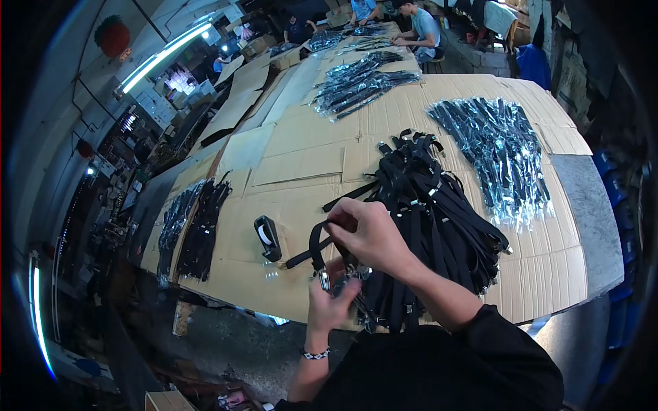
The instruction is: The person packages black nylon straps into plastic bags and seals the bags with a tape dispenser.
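Observation:
My right hand (370,233) pinches a black strap (316,248) near the table's front edge, and the strap bends in a loop below its fingers. Just below it, my left hand (332,303), with a patterned bracelet at the wrist, is closed around the lower part of the strap, by its shiny metal clip (324,279). The left fingers are partly blurred. Right beside both hands lies a large heap of black straps (418,192) with metal fittings. A black tape dispenser (266,238) stands to the left, with small clear pieces (271,275) by it.
Plastic-wrapped straps (493,154) lie to the right, with another wrapped pile (363,82) farther back. Two more bundles (199,233) rest at the left edge. Cardboard (295,164) covers the long table. Several people, one on a stool (421,34), sit at the far end.

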{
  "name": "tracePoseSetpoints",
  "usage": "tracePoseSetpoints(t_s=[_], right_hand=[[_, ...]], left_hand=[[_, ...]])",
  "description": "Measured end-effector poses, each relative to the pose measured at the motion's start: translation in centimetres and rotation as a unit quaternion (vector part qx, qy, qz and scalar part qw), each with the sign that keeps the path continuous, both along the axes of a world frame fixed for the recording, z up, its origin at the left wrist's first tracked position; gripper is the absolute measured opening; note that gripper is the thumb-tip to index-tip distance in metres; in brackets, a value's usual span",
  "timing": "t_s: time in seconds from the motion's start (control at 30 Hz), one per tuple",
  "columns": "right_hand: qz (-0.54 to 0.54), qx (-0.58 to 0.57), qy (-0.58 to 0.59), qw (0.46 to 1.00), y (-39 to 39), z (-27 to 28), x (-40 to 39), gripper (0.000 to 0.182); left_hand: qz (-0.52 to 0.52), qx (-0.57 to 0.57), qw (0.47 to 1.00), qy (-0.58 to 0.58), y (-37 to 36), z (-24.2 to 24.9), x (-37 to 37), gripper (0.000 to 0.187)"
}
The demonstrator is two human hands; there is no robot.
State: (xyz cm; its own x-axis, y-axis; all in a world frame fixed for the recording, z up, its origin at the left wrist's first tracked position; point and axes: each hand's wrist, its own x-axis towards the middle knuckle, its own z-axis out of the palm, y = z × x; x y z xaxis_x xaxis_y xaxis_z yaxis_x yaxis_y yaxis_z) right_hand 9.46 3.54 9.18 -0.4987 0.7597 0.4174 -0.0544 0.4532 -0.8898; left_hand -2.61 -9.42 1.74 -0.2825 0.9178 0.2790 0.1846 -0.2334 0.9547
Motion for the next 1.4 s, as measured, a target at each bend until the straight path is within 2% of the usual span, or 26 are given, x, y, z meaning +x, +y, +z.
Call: tracePoseSetpoints(t_s=[0.03,0.07,0.17,0.2,0.3,0.33,0.43,0.47,0.6,0.7,0.77,0.83,1.03,1.13,1.23,1.4], right_hand=[[-0.005,0.013,-0.016,1.000,0.1,0.1,-0.5,0.016],[-0.009,0.026,-0.033,0.999,0.0,0.2,-1.0,0.017],[0.011,0.051,-0.054,0.997,-0.1,0.1,-1.5,0.024],[0.022,0.059,-0.055,0.997,0.0,0.2,-1.6,0.026],[0.098,-0.009,-0.017,0.995,0.5,-0.9,-0.6,0.031],[0.118,-0.017,-0.017,0.993,0.7,-1.4,-0.1,0.034],[0.206,-0.097,-0.034,0.973,0.0,-1.4,0.9,0.034],[0.209,-0.081,-0.024,0.974,-0.5,-1.0,1.0,0.033],[0.188,-0.058,-0.039,0.980,-1.7,2.3,1.5,0.028],[0.165,-0.020,-0.047,0.985,-1.8,3.9,1.5,0.026],[0.151,-0.003,-0.052,0.987,-1.8,4.6,1.3,0.027],[0.150,0.000,-0.052,0.987,-1.7,4.9,1.3,0.027],[0.202,-0.040,-0.059,0.977,-0.4,4.1,1.6,0.027],[0.208,-0.076,-0.053,0.974,-0.3,3.2,1.6,0.027],[0.197,-0.083,-0.053,0.975,-0.5,2.3,1.7,0.027],[0.193,-0.115,-0.036,0.974,-1.7,1.9,2.5,0.026]], left_hand=[[0.007,0.008,0.996,0.088,-0.3,0.3,0.2,0.031],[0.003,0.009,0.995,0.099,-0.2,0.5,0.1,0.031],[0.032,-0.046,0.998,0.030,-0.7,0.6,-0.4,0.028],[0.027,-0.032,0.999,-0.020,-0.7,1.0,-0.3,0.026],[0.032,-0.031,0.983,-0.180,-1.3,0.6,-1.7,0.021],[-0.012,-0.032,0.978,-0.205,-1.5,1.9,-2.1,0.018],[0.000,-0.007,0.958,-0.286,-1.3,3.2,-2.7,0.016],[-0.017,0.005,0.956,-0.293,-1.5,4.2,-2.4,0.017],[-0.019,0.013,0.976,-0.216,-1.5,7.2,-2.8,0.018],[-0.050,-0.044,0.976,-0.209,-1.5,9.9,-2.9,0.018],[-0.071,-0.058,0.983,-0.159,-1.3,11.0,-3.5,0.017],[-0.093,-0.065,0.986,-0.125,-1.0,11.2,-4.1,0.018],[-0.120,-0.079,0.977,-0.154,-1.0,10.6,-4.0,0.023],[-0.101,-0.103,0.971,-0.191,-1.1,11.0,-3.4,0.023],[-0.108,-0.092,0.966,-0.218,-0.1,8.5,-4.5,0.025],[-0.035,-0.070,0.979,-0.188,-0.4,8.2,-3.7,0.020]])
